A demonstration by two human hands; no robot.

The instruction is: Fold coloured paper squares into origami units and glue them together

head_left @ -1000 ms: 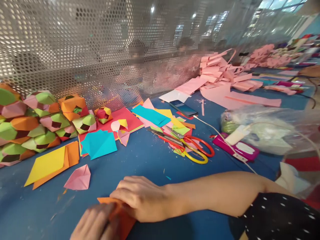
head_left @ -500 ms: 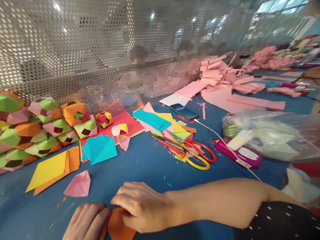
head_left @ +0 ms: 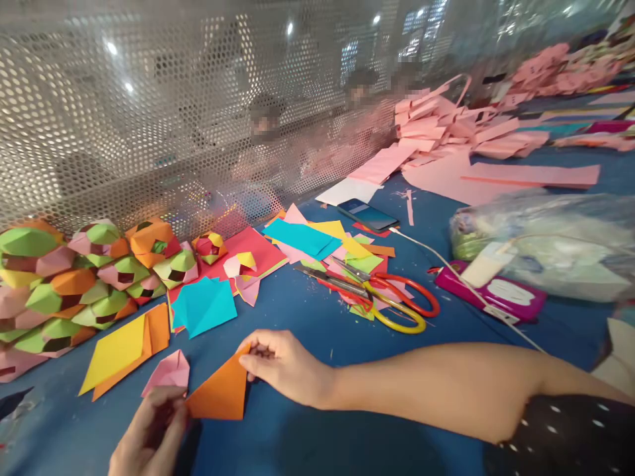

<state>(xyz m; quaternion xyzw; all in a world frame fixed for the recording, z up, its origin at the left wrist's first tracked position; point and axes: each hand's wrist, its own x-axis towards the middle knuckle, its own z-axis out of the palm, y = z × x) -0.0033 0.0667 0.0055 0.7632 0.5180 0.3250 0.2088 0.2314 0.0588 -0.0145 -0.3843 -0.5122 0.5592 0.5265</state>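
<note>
A piece of orange paper (head_left: 222,391), folded with slanted edges, is held up between my two hands. My left hand (head_left: 151,430) pinches its lower left corner. My right hand (head_left: 288,369) grips the upper right corner between thumb and fingers. Just behind my left hand lies a folded pink paper piece (head_left: 171,371), partly covered by the fingers. Farther left are yellow sheets (head_left: 116,347) on top of orange ones. Cyan paper (head_left: 206,307) rests beyond my hands, partly over a red sheet (head_left: 258,248).
Folded paper modules (head_left: 64,291) are piled at the left against a perforated metal screen (head_left: 163,119). Scissors with red and yellow handles (head_left: 397,317) lie mid-table. Behind them are a phone (head_left: 370,215) and pink strips (head_left: 431,125). A magenta device (head_left: 516,294) with a white cable sits right.
Both hands have lifted the orange paper off the table and now hold it by opposite corners. Before, they pressed on it near the bottom edge. The view has shifted slightly.
</note>
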